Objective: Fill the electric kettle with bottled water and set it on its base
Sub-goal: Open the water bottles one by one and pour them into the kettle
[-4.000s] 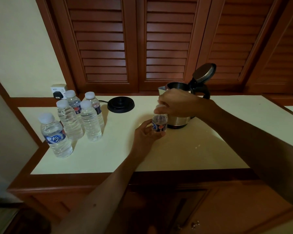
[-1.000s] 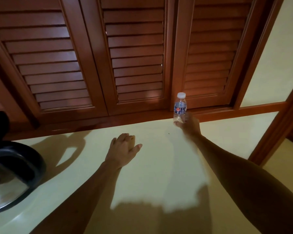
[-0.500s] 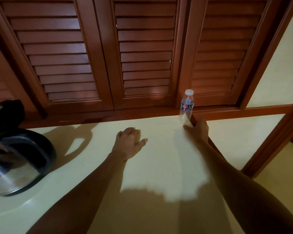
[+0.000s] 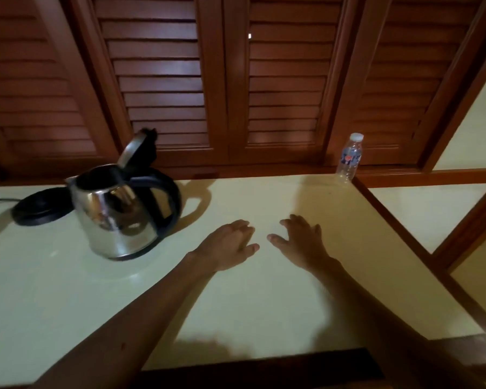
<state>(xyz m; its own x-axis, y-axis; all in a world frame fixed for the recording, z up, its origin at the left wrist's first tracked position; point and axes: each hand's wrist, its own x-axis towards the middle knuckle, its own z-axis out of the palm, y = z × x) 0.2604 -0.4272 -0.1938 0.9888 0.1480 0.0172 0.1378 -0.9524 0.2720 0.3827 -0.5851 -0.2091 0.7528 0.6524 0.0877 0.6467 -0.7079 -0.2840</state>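
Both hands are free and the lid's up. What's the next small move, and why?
Probably take the kettle by its handle with the left hand and lift it toward the base: it stands beside the base, and the capped bottle is set aside.

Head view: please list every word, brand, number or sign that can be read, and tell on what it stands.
No text can be read.
Bottle at the far right of the counter: a blue label with a red and white mark, too blurred to read.
Kettle and its black base: no lettering shows.
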